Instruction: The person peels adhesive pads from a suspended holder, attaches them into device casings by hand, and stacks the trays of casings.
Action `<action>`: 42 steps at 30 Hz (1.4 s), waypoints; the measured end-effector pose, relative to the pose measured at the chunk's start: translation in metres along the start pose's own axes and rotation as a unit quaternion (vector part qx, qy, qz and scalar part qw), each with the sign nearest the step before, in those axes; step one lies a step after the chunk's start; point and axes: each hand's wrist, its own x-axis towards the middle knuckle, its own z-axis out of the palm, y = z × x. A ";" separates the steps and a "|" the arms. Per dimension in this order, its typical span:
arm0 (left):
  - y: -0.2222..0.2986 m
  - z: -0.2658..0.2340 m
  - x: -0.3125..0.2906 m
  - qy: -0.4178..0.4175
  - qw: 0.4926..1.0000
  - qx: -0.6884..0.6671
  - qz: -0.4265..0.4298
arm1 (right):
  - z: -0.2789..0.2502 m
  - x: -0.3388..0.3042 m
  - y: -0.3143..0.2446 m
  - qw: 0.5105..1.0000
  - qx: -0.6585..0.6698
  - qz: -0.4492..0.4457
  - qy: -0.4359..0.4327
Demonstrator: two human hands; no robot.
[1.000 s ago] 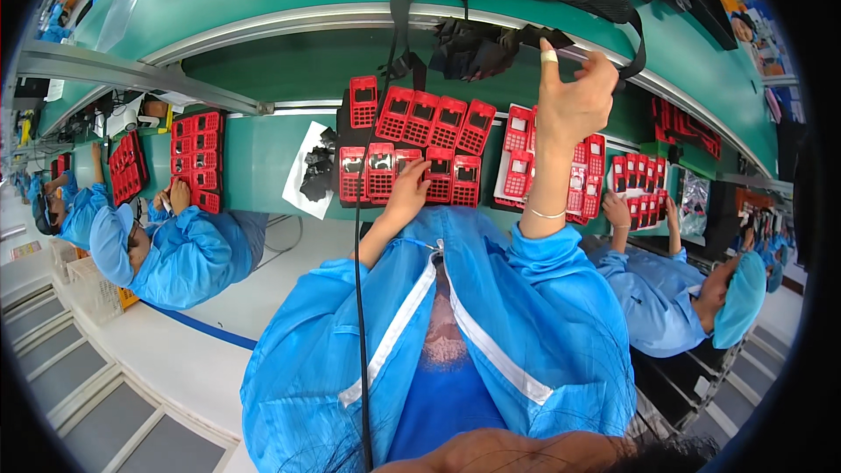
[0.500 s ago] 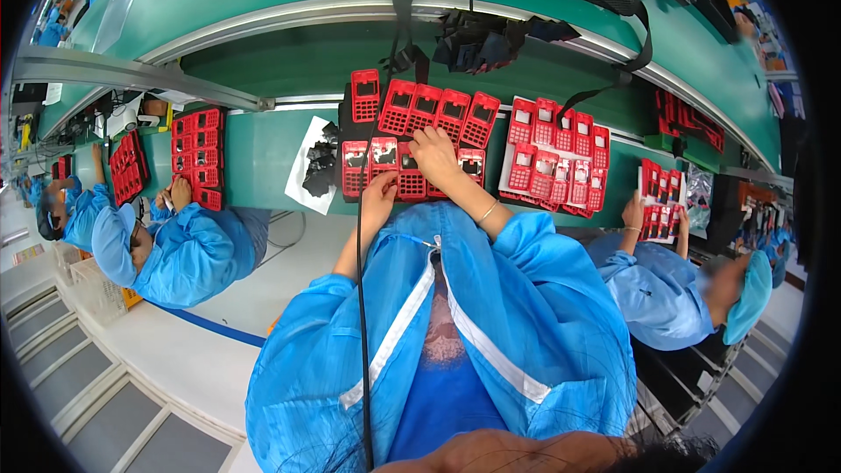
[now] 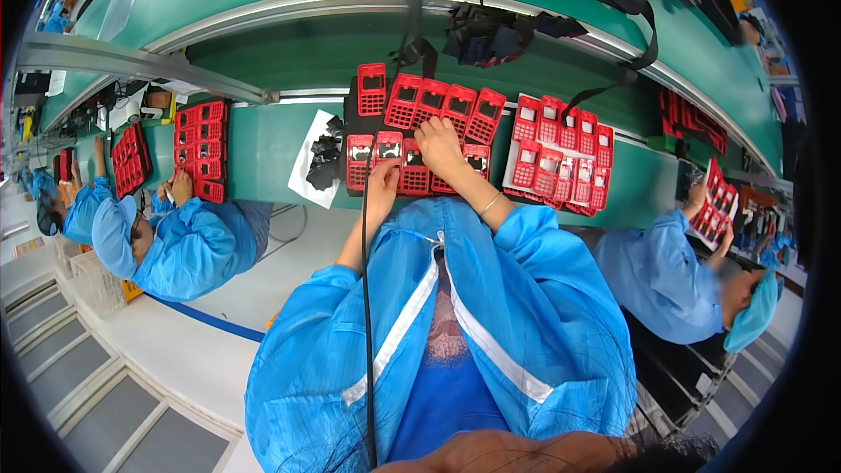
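Note:
In front of me, two rows of red plastic phone housings [image 3: 458,103] with keypad holes and screen windows lie on a dark board. My left hand [image 3: 383,189] is at the near row, its fingers drawn together beside a housing with a bright window [image 3: 387,147]; whatever is between the fingertips is too small to make out. My right hand [image 3: 441,149] lies across the gap between the rows, fingers stretched over a near-row housing [image 3: 414,177] and the lower ends of the far row. Its thumb is hidden.
Black pieces [image 3: 324,162] lie on a white sheet [image 3: 303,177] to the left. More red housings [image 3: 552,166] cover a white board at right. A black cable hangs down through the view. Co-workers sit on both sides, and the one at right [image 3: 670,267] holds a tray of housings.
My left hand has shifted slightly up along the near row, and my right hand has moved a little. The co-worker at right has lifted and tilted a tray of housings.

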 end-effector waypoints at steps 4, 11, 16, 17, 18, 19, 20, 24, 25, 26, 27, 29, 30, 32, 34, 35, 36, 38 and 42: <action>0.015 0.012 0.002 0.079 0.994 -0.031 0.067 | -0.018 0.002 0.003 0.998 0.052 0.031 0.022; 0.047 0.019 0.009 -0.086 0.907 -0.408 -0.068 | -0.076 -0.002 -0.016 0.905 0.379 0.168 0.097; 0.067 0.038 0.003 -0.074 0.929 -0.361 0.027 | -0.077 -0.015 -0.028 0.854 0.442 0.257 0.098; 0.071 0.039 0.002 -0.064 0.927 -0.369 0.015 | -0.076 -0.014 -0.027 0.845 0.451 0.265 0.109; 0.074 0.039 0.002 -0.053 0.925 -0.377 0.003 | -0.075 -0.014 -0.026 0.836 0.460 0.274 0.119; 0.074 0.040 0.002 -0.054 0.922 -0.384 -0.010 | -0.074 -0.016 -0.024 0.833 0.467 0.271 0.116; 0.074 0.041 0.001 -0.055 0.922 -0.383 -0.010 | -0.074 -0.018 -0.023 0.833 0.468 0.271 0.117; 0.076 0.044 -0.002 -0.033 0.915 -0.402 0.009 | -0.070 -0.026 -0.017 0.744 0.583 0.322 0.060; 0.077 0.044 -0.003 -0.031 0.913 -0.406 0.012 | -0.065 -0.028 -0.016 0.732 0.600 0.318 0.055; 0.079 0.044 -0.003 -0.032 0.913 -0.406 0.011 | -0.060 -0.032 -0.015 0.720 0.616 0.315 0.051; 0.080 0.043 -0.004 -0.037 0.918 -0.394 0.012 | -0.055 -0.035 -0.015 0.703 0.648 0.287 0.058; 0.082 0.042 -0.005 -0.040 0.923 -0.383 0.010 | -0.054 -0.036 -0.016 0.685 0.679 0.258 0.062; 0.084 0.041 -0.005 -0.050 0.931 -0.362 0.015 | -0.066 -0.032 -0.019 0.666 0.687 0.287 0.033; 0.086 0.039 -0.006 -0.061 0.938 -0.340 0.021 | -0.070 -0.030 -0.020 0.647 0.694 0.316 0.005; 0.087 0.037 -0.006 -0.085 0.926 -0.369 0.015 | -0.066 -0.032 -0.020 0.639 0.699 0.321 0.022; 0.082 0.037 -0.006 -0.083 0.926 -0.369 0.015 | -0.064 -0.032 -0.019 0.639 0.699 0.320 0.021; 0.077 0.038 -0.005 -0.080 0.903 -0.421 -0.033 | -0.062 -0.032 -0.017 0.623 0.709 0.330 0.019; 0.075 0.037 -0.005 -0.076 0.875 -0.472 -0.081 | -0.053 -0.036 -0.012 0.605 0.719 0.341 0.017; 0.068 0.033 -0.003 -0.064 0.834 -0.527 -0.150 | -0.056 -0.036 -0.015 0.636 0.695 0.334 0.016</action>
